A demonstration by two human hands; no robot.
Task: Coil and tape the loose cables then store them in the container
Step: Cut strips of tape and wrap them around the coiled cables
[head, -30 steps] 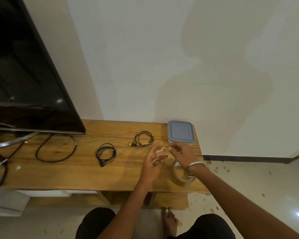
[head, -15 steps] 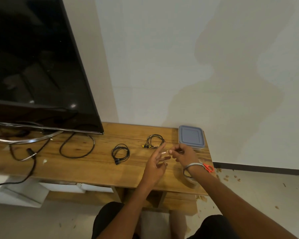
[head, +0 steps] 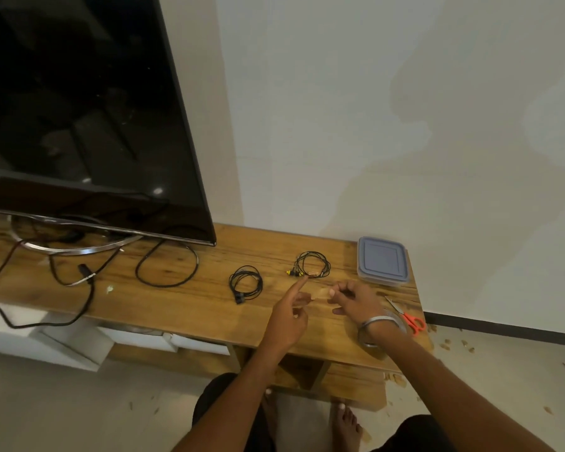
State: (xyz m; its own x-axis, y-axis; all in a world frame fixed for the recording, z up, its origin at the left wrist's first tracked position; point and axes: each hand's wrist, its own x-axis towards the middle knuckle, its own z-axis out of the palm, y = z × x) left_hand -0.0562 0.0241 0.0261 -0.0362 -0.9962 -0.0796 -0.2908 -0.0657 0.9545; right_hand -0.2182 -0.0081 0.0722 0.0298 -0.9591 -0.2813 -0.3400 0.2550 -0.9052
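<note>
While the right hand (head: 353, 300) pinches clear tape (head: 318, 293), the left hand (head: 289, 316) points, its other fingers curled.

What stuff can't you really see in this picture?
All in the head view:
- Inside the container: its lid is on.
- Tape roll: mostly behind the right wrist.
- Clear tape strip between the left hand and right hand: too faint to trace.
- Whether the coiled cable is taped: too small.
- TV: cut off by the top and left edges.
</note>
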